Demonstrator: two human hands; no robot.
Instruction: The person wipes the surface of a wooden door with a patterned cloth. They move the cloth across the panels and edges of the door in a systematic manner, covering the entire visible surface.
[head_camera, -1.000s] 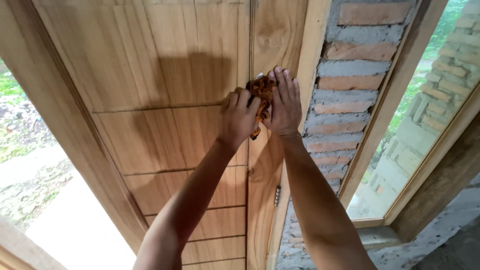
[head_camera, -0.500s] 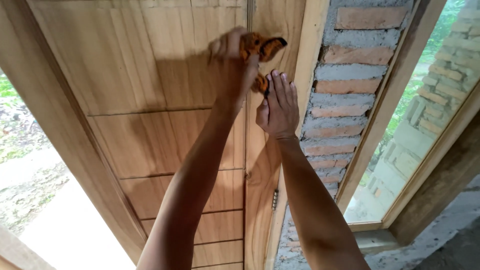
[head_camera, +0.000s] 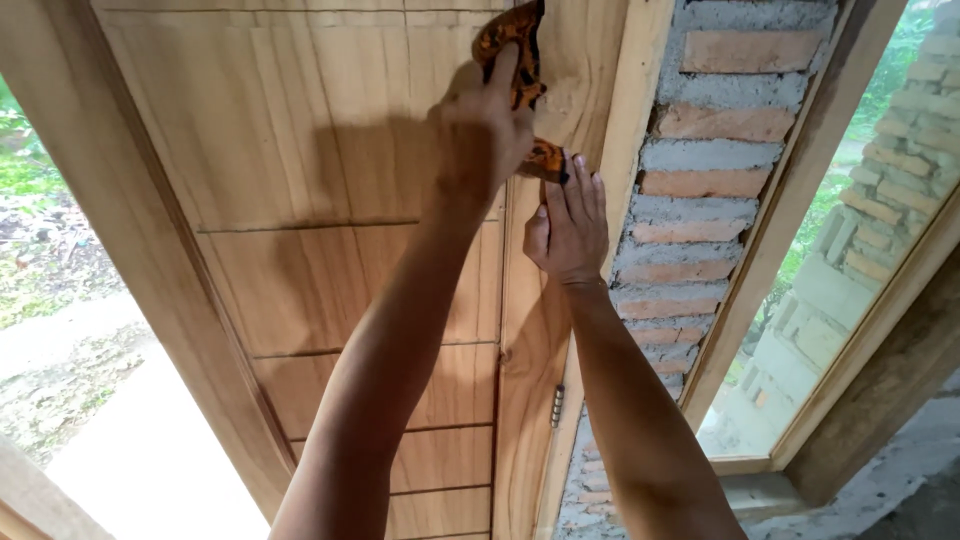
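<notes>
Gripping an orange cloth (head_camera: 512, 50), left hand (head_camera: 482, 135) closed.

Orange rag (head_camera: 515, 55) mottled with dark blotches, at twelve o'clock. Pale honey door (head_camera: 300, 190) streaked with darker grain, crossed by thin dark lines. Light yellowish frame (head_camera: 625, 130) at one o'clock. Reddish-orange brick wall (head_camera: 720, 170) banded with grey mortar at two o'clock. Green leaves (head_camera: 25, 165) at nine o'clock.
</notes>
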